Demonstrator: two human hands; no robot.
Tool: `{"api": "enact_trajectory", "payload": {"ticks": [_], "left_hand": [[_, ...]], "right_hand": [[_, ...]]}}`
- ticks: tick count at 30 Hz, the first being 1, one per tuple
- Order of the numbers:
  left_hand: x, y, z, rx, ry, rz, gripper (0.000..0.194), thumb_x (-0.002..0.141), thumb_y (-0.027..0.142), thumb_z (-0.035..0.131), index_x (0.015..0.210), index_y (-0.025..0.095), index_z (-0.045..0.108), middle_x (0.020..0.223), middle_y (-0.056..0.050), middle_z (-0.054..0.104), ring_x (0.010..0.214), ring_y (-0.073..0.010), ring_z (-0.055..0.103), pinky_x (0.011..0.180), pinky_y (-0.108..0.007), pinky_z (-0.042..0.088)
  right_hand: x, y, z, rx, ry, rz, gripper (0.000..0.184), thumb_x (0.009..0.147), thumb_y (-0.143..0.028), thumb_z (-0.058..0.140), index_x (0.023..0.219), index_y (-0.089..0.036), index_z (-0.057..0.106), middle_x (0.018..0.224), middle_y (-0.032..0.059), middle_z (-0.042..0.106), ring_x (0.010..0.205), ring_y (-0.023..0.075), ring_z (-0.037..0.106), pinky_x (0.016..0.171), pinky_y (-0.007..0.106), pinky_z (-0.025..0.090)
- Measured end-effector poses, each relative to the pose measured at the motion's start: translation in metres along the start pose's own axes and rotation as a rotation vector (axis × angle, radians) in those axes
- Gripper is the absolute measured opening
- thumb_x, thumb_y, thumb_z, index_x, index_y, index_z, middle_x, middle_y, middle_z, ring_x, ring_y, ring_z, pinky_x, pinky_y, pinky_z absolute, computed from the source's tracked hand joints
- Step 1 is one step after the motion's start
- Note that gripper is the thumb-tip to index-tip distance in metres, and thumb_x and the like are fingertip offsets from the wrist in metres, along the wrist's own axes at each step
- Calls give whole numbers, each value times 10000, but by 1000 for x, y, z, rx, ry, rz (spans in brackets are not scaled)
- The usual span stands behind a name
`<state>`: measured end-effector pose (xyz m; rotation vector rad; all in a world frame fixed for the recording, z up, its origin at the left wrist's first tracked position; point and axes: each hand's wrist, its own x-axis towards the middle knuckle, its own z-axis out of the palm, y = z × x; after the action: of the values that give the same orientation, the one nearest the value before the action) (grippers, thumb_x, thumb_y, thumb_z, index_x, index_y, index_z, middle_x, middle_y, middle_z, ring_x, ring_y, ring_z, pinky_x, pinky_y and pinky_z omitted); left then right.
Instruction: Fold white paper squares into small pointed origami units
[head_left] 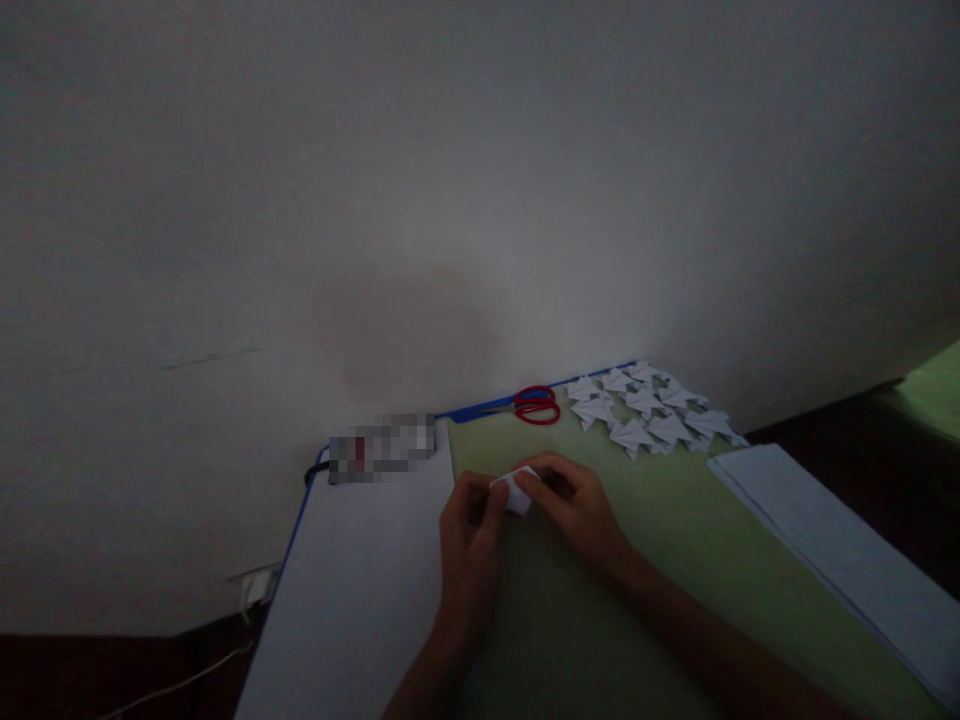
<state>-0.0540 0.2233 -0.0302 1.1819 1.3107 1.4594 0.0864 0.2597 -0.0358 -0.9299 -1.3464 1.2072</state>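
A small folded piece of white paper (518, 497) is held up between my two hands over the green tabletop. My left hand (472, 520) pinches its left edge between thumb and fingers. On the other side, my right hand (574, 500) grips the top right edge, its thumb lying on the paper's face. The fingers behind the paper are partly hidden. Beyond my hands lies a pair of scissors with red handles (537, 406). Several folded white paper figures (651, 408) sit grouped at the far right of the table.
White sheets (832, 550) lie stacked along the right edge. A large white sheet (352, 590) covers the left side, with a blurred-out item (382, 449) at its far end. The wall (450, 200) stands directly behind the table; a cable (187, 680) runs at lower left.
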Motion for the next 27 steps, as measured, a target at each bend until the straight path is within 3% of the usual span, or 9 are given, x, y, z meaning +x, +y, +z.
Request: {"api": "enact_trajectory", "payload": {"ticks": [7,17,27], "left_hand": [[-2,8,4,13,14,10,235,906,378,654,773,186,629,709,13,595,698,-151,553,651,-248,424],[-4,2,6,126,72,-18,237,914,396,628,764,213,627,675,-4,639,645,-177,594,606,-271,432],[0,0,12,134,62,-31,197,926,376,622,829,205,622,750,-15,686,707,-183,648,657,-282,483]], "right_hand": [[-4,-2,-5,-56,-6,26,288,856,-473,728,850,-185,715,754,17,669,716,176,607,658,278,491],[-10,-1,-6,-155,51,130,319,815,-556,740,785,-239,723,758,53,719,727,239,669,661,333,549],[-7,-1,-7,-143,109,83,218,832,-440,763,850,-223,741,793,32,739,752,210,677,696,316,545]]}}
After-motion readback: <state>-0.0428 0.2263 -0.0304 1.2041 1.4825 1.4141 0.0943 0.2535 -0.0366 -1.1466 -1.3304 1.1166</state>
